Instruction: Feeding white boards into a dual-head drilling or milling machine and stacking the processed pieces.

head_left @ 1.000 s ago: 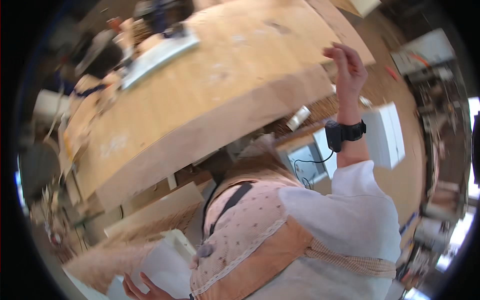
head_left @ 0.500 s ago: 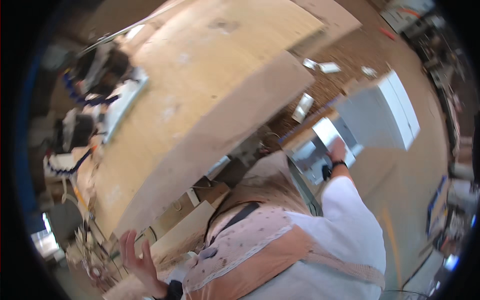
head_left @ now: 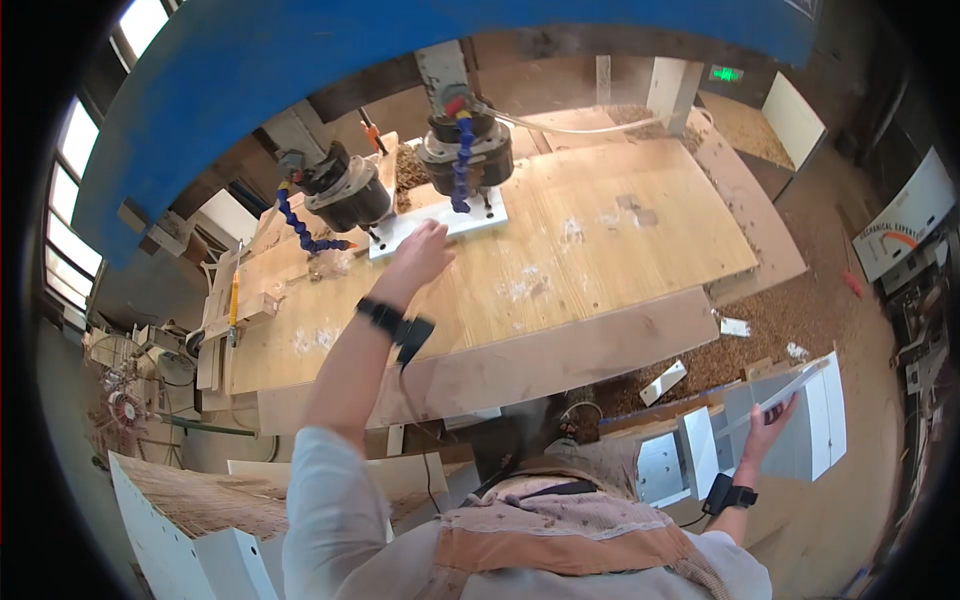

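Note:
My left hand (head_left: 421, 256) reaches forward over the plywood table (head_left: 590, 250), fingers curled at the near edge of a white board (head_left: 440, 229). This board has small holes and lies flat under two dark router-like machine heads (head_left: 466, 158) with blue jointed hoses. Down at the right, my right hand (head_left: 765, 436) grips the edge of a white panel (head_left: 795, 385), thumb and fingers on either side of it. The panel is beside a stack of white boards (head_left: 826, 425). More white pieces with holes (head_left: 662, 468) stand just left of this hand. Each wrist wears a black strap with a small device.
A blue machine beam (head_left: 450, 35) spans the far side above the table. Wood chips and white offcuts (head_left: 664, 382) lie on the floor at the table's right. Larger white boards (head_left: 160, 520) lean at the lower left. A cable hangs from my left wrist.
The view has swung toward the machine. My left hand has gone from the lower left, spread and empty, to the board under the heads. My right hand now grips a panel farther right.

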The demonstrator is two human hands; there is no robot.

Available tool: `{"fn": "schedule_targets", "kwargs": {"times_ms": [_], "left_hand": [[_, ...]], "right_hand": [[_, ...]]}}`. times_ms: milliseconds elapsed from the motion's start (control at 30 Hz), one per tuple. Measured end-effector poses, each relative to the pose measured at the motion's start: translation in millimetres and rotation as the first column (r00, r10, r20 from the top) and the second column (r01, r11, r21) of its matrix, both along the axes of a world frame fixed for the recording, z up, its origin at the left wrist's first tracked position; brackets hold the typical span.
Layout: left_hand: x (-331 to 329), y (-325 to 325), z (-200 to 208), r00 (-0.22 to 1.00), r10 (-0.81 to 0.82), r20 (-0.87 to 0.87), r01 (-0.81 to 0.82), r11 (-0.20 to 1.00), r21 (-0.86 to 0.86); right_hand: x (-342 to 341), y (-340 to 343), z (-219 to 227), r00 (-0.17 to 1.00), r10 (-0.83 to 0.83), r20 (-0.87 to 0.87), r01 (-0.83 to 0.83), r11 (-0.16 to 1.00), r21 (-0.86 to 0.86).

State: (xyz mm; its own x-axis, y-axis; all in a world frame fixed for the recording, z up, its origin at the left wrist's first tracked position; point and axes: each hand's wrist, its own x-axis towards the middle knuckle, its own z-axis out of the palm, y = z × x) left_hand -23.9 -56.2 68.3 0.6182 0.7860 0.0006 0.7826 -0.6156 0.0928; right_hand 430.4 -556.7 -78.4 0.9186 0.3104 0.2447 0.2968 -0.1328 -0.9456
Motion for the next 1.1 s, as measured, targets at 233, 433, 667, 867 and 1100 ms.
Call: {"fn": "schedule_targets", "kwargs": {"times_ms": [233, 433, 667, 867, 1100], "left_hand": [[12.4, 33.0, -48.6, 0.987, 0.158, 0.02, -0.159, 0.987, 0.028], [-17.0, -133.1, -66.1, 0.959, -0.037, 0.281, 0.032, 0.999, 0.021], [-111.2, -317.6, -23.0, 0.912, 0.213, 0.352, -0.19, 0.977, -0.098], [-184.0, -446.6, 73.4, 0.712, 0.631, 0.307, -0.612, 0.773, -0.169], [-221.6, -531.6, 169.6, 0.303, 0.929, 0.213, -0.948, 0.273, 0.162]], "right_hand": [[-68.9, 147.7, 171.8, 0.674, 0.561, 0.481, -0.579, 0.805, -0.128], [-199.2, 316.0, 179.7, 0.122, 0.932, 0.342, -0.796, 0.298, -0.527], [-321.2, 479.1, 112.0, -0.195, 0.955, 0.222, -0.575, 0.071, -0.815], [-339.6, 585.7, 80.9, -0.221, 0.962, 0.163, -0.362, 0.074, -0.929], [-320.0, 584.2, 83.6, -0.189, 0.978, 0.093, -0.42, 0.005, -0.907]]}}
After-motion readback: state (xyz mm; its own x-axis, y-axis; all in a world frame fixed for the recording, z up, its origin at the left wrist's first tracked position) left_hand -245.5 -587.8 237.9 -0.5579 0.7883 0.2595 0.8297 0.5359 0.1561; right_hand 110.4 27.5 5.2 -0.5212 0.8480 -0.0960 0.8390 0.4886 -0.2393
